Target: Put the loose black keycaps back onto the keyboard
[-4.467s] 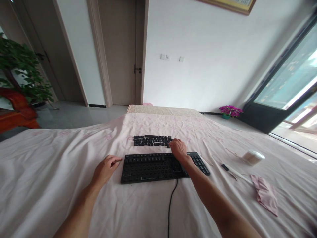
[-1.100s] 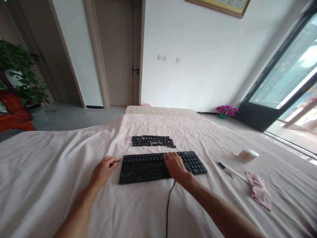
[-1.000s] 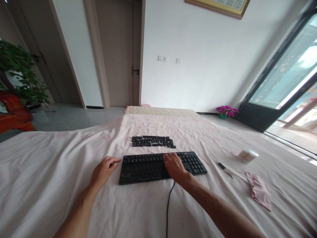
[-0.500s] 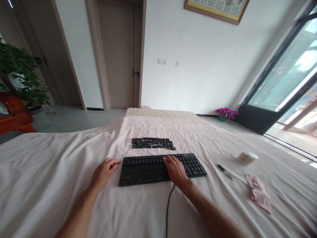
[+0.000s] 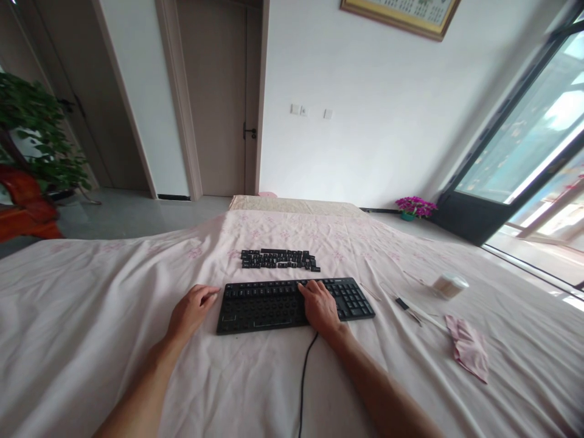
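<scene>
A black keyboard [image 5: 260, 305] lies on the pink floral cloth, and many of its letter positions show no keycaps. Its upper rows and number pad still carry keys. My right hand [image 5: 320, 304] rests over the keyboard's middle, fingers bent down at the upper key rows; whatever lies under the fingertips is hidden. Just off the keyboard's left edge, my left hand [image 5: 194, 307] lies on the cloth, thumb and forefinger slightly apart with nothing visible between them. Behind the keyboard, loose black keycaps [image 5: 276, 259] are laid out in rows, a long space bar among them.
To the right lie a small black-headed brush [image 5: 402, 303], thin sticks, a round container of cotton swabs [image 5: 451, 285] and a folded pink cloth [image 5: 468, 348]. A black cable [image 5: 305, 371] runs from the keyboard toward me between my arms.
The view has shifted slightly, so everything sits a little higher and further left. My right hand stays over the upper keys with its fingers a little differently bent; my left hand stays beside the keyboard.
</scene>
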